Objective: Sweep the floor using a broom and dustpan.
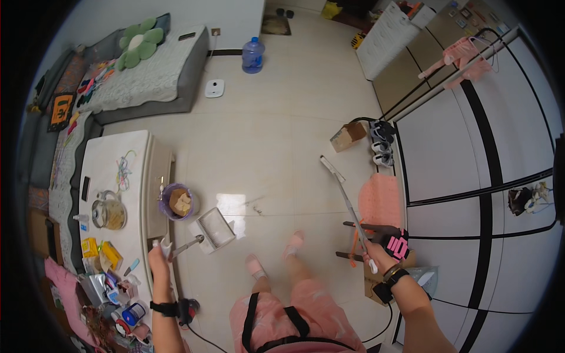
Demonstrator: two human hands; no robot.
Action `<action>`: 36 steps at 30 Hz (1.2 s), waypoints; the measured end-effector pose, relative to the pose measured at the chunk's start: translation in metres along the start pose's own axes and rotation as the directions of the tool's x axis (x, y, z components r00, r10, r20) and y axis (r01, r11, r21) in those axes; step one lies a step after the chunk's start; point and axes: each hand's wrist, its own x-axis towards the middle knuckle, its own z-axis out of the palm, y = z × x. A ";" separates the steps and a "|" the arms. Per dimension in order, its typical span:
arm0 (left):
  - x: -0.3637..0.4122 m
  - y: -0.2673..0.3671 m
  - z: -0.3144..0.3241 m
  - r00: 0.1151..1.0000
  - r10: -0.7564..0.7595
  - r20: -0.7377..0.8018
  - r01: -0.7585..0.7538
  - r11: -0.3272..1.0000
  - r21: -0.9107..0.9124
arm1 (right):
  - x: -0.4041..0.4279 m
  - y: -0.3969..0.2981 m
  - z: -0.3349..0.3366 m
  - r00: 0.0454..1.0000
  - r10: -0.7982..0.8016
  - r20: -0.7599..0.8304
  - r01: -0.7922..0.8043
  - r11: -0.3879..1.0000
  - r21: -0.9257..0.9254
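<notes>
My left hand [160,260] grips the handle of a long-handled dustpan [216,229]; something white shows at the grip. The pan, with a toothed edge strip, rests on the tiled floor beside a purple-rimmed waste bin [164,205] holding cardboard and paper. In my right hand [378,257] is the grey pole of a broom [346,194]. Its narrow head [332,167] points away from me, over the floor near an open cardboard box [346,139]. A small patch of dark debris [256,207] lies on the tiles between the dustpan and the broom.
On my left stands a white coffee table [137,167] bearing a glass teapot [109,214] and clutter. A pink-covered chair [380,200] and shoes [382,148] line the wardrobe [441,154] at right. Ahead are a water bottle [253,56], a white scale [215,88] and a sofa [154,66].
</notes>
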 end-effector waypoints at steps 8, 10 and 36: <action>0.001 0.010 0.004 0.992 -0.049 -0.120 0.039 0.995 -0.088 | 0.153 -0.050 -0.030 0.998 0.049 0.029 -0.055 0.956 0.287; -0.002 0.008 0.006 0.993 -0.038 -0.110 0.031 0.997 -0.065 | 0.171 -0.065 -0.005 0.996 0.035 0.084 -0.059 0.950 0.305; 0.009 0.019 0.026 0.973 0.036 -0.229 -0.050 0.997 -0.057 | 0.002 -0.044 0.018 0.882 0.335 0.332 -0.405 0.899 0.169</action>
